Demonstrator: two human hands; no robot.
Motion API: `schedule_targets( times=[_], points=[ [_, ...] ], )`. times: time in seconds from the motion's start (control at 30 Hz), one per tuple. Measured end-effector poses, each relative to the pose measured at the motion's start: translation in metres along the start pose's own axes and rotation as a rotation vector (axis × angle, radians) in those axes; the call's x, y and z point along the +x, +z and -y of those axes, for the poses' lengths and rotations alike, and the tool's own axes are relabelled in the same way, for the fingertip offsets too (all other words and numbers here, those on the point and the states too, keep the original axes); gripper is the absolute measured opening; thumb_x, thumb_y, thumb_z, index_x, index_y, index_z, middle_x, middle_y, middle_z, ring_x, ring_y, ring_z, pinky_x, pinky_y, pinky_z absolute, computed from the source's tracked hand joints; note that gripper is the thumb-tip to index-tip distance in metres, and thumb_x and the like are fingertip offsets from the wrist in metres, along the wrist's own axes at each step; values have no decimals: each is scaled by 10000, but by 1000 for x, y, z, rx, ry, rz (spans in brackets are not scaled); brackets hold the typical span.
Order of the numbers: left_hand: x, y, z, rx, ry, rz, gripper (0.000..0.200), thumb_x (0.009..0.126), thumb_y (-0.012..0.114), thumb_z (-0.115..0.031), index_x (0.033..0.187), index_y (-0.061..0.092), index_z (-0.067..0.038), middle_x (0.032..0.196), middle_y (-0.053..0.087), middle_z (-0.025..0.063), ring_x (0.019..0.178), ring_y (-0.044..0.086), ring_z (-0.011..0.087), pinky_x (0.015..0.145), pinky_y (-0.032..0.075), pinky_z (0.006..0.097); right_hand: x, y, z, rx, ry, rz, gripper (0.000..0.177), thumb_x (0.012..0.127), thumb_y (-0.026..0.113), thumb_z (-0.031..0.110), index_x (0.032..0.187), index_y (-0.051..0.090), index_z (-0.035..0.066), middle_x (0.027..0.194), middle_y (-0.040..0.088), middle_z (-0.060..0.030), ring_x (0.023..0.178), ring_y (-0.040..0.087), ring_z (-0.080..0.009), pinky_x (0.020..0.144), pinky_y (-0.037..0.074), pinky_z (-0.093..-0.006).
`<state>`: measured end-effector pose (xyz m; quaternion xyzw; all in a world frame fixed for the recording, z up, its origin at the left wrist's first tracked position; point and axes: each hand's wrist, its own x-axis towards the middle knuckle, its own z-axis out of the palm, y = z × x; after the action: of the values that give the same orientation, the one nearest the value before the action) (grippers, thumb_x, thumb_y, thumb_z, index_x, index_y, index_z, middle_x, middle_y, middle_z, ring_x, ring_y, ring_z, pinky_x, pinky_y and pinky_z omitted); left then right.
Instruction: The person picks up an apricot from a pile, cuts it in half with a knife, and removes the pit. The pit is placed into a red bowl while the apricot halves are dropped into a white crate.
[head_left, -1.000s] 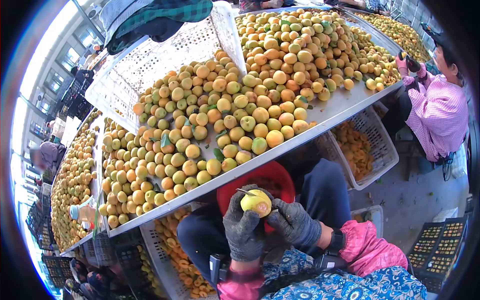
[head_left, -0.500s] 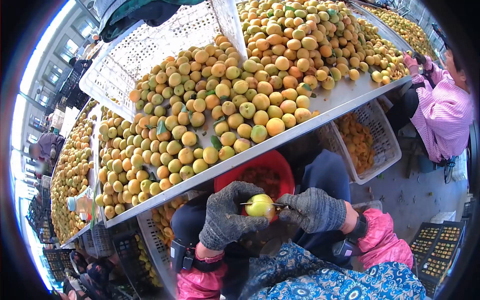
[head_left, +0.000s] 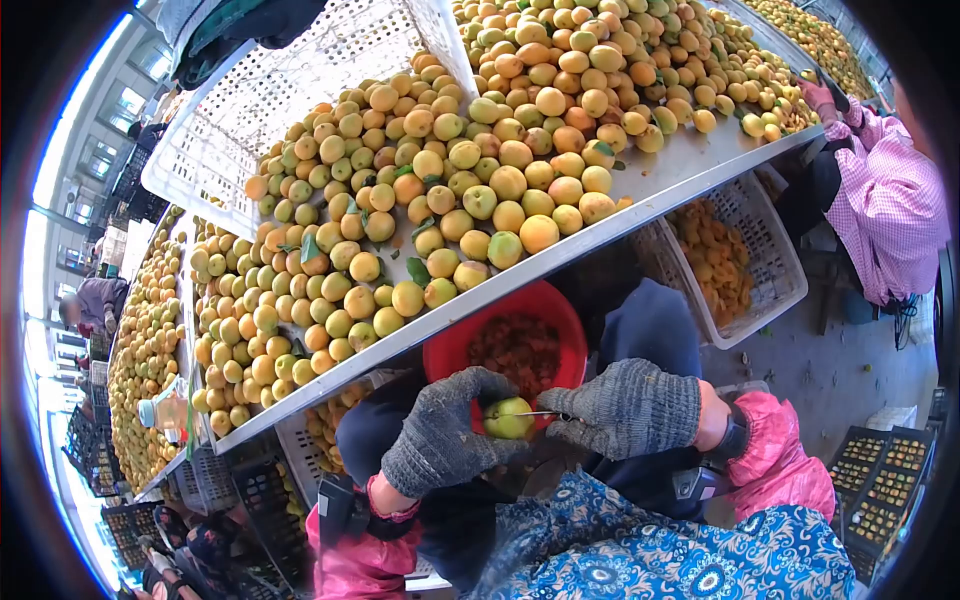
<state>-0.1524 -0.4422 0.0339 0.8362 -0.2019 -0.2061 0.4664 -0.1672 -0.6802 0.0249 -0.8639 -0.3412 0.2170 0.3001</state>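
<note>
In the middle of the head view, my left hand (head_left: 440, 430), in a grey knit glove, is closed around a greenish-yellow apricot (head_left: 508, 422). My right hand (head_left: 635, 408), gloved the same way, grips a small knife (head_left: 542, 412); its handle is mostly hidden in the fingers. The thin blade lies against the upper right of the apricot. Just beyond both hands, between the knees, is a red basin (head_left: 437, 352) with orange-brown fruit pieces (head_left: 515, 350) in it.
A metal-edged table (head_left: 480, 310) heaped with apricots (head_left: 400, 200) runs across in front. A white crate (head_left: 300, 95) lies tipped on it. Another white crate (head_left: 775, 285) holds fruit halves below right, near a person in pink checks (head_left: 890, 210). Black trays (head_left: 880, 480) stand lower right.
The blade crossed the whole apricot with its tip out on the left; now it shows only on the right side. Both hands sit slightly differently, and the view has shifted a little.
</note>
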Motion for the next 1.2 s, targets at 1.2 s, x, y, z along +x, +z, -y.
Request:
schedule_targets(
  times=[1.2],
  points=[
    [-19,69,21,-989,-115,-504,508,825,682,-314,1156,568,54,1032,645,103,907,621,161,767,518,289,13,59,-8,296,-22,-385,659,923,544,378,1475,266,148,634,610,-162,478,597,-319,433,454,-419]
  ],
)
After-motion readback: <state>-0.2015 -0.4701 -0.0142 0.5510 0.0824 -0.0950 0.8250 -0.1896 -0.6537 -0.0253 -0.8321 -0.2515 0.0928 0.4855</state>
